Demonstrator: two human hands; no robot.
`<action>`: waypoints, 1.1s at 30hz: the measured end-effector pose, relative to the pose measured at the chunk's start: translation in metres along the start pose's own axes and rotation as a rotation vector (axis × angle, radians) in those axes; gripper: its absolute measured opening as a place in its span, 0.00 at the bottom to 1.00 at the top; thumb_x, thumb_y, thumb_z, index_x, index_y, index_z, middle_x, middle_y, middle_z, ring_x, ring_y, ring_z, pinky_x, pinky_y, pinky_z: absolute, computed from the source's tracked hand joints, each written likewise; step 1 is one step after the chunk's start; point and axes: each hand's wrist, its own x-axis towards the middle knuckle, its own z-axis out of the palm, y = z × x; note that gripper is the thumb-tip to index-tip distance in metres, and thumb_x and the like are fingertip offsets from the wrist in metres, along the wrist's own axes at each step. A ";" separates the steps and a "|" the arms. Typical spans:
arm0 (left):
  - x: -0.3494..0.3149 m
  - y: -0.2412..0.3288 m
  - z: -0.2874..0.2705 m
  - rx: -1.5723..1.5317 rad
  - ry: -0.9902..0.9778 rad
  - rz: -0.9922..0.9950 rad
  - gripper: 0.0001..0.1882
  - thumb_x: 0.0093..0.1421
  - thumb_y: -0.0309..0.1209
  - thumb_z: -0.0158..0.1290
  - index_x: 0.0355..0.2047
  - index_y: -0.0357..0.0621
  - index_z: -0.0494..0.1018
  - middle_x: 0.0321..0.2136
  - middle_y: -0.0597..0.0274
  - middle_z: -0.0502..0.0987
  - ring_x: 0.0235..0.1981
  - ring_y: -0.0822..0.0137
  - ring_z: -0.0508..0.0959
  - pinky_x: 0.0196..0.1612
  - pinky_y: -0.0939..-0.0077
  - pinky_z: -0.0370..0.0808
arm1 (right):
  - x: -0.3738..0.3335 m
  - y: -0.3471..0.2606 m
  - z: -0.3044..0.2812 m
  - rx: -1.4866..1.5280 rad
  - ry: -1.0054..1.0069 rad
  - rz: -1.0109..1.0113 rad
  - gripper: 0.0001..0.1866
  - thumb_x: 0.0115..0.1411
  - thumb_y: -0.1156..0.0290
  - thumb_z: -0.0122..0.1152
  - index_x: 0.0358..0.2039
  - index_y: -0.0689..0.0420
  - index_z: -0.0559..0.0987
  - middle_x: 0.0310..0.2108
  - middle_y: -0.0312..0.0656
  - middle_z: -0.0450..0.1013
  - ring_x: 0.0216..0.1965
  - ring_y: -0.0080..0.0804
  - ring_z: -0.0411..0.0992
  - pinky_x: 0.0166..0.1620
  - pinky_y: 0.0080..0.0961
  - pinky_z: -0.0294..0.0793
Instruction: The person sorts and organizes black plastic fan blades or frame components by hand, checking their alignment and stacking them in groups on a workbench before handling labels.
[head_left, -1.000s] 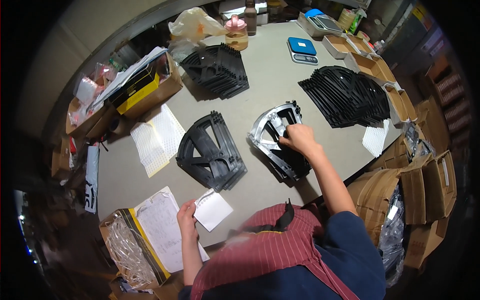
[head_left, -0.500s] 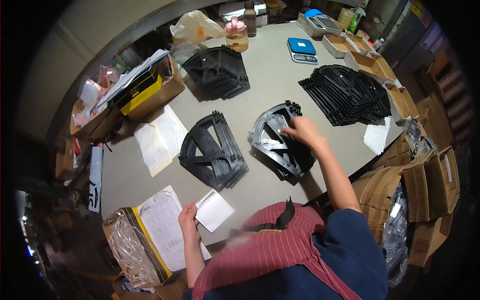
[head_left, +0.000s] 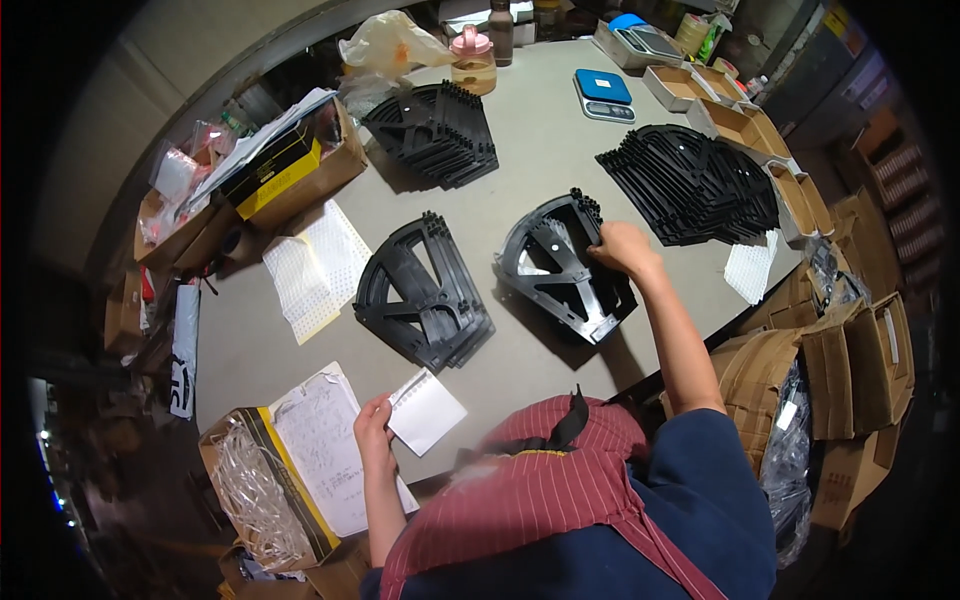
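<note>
My left hand (head_left: 374,420) pinches the edge of a white square sheet (head_left: 430,412) with a row of small round marks along its top, low over the table's near side. My right hand (head_left: 624,246) has its fingers closed on the right edge of a black fan-shaped plastic frame (head_left: 560,262), which sits on others like it. A small white dot shows on that frame's upper part. To its left lies another small stack of black fan-shaped frames (head_left: 425,290), touched by neither hand.
Larger stacks of black frames stand at the back left (head_left: 435,135) and right (head_left: 690,185). A blue-topped scale (head_left: 604,95), a pink-lidded jug (head_left: 473,62) and shallow cardboard trays (head_left: 740,125) are farther back. Papers (head_left: 320,270) and a box of clear strips (head_left: 262,495) lie left.
My right hand has moved from beside the white dot to the frame's right edge. The frame has shifted and tilted slightly. My left hand still holds the white sheet.
</note>
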 end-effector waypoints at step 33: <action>-0.005 0.021 0.014 -0.054 0.033 0.047 0.16 0.67 0.32 0.55 0.50 0.34 0.76 0.38 0.62 0.81 0.34 0.78 0.77 0.34 0.88 0.71 | -0.022 -0.011 0.036 0.173 0.236 0.125 0.34 0.52 0.39 0.70 0.27 0.66 0.82 0.28 0.58 0.79 0.34 0.58 0.79 0.37 0.47 0.78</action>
